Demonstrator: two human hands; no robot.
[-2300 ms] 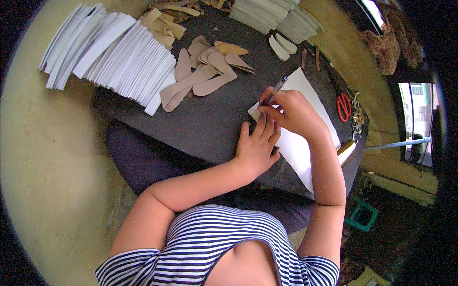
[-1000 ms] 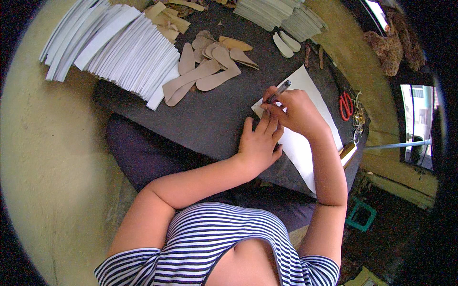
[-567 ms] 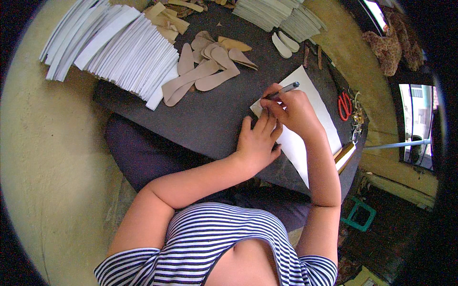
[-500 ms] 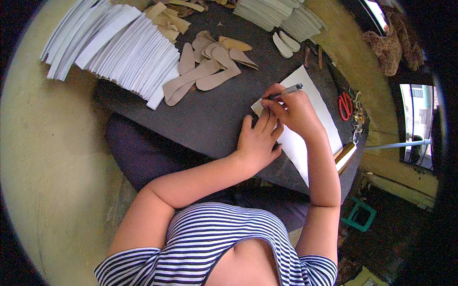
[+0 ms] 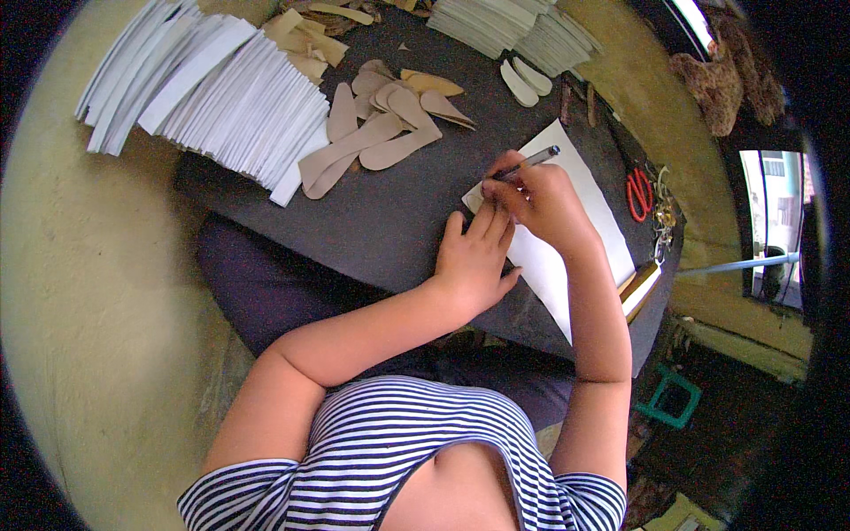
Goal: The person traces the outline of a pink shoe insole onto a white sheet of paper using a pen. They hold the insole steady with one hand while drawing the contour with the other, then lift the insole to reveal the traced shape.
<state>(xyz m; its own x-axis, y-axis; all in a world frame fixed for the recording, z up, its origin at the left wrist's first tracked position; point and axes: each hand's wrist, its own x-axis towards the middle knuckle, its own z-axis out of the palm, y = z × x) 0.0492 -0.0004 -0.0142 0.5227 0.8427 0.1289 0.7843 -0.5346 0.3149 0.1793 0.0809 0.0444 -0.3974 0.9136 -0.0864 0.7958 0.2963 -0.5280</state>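
A white sheet (image 5: 580,190) lies on the dark table, partly under both hands. My right hand (image 5: 542,202) is closed round a pen (image 5: 540,157), whose tip end points down to the left near the sheet's left corner. Beside it, my left hand (image 5: 476,257) rests flat with its fingers spread, the fingertips at that same corner. Its fingers touch or nearly touch the right hand. A small pale piece seems to lie under the fingertips, but the hands hide most of it.
Brown insole-shaped pieces (image 5: 403,111) lie loosely beyond the hands. White strips (image 5: 239,97) are stacked at the far left, more pale stacks (image 5: 487,26) at the back. Two white sole shapes (image 5: 524,81) sit near them. Red-handled scissors (image 5: 639,195) lie at the table's right edge.
The pen and right hand have shifted very slightly, and the left hand's fingers have moved a little. The pen stays in the right hand.
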